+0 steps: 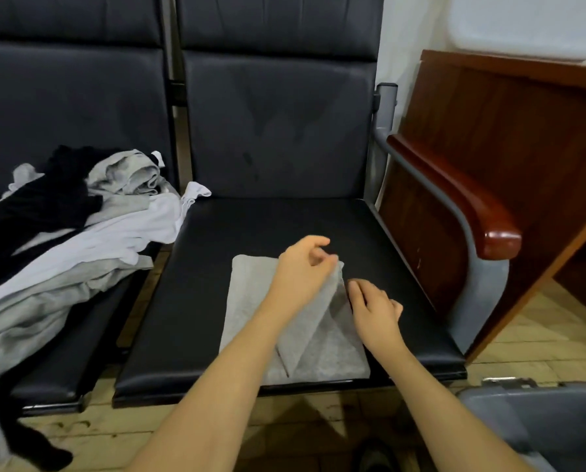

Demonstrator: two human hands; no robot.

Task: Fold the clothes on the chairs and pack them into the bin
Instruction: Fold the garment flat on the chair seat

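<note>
Head view: one grey garment (247,311), left hand (301,270) pinching its fold, right hand (375,310) loosely curled.

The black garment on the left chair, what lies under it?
Under the black garment lie crumpled white and grey clothes, heaped on the left chair. What is deeper in the heap is covered.

A reddish-brown wooden desk (509,131) stands against the white wall (410,35) on the right, above a pale wood-patterned floor (540,342).
</note>
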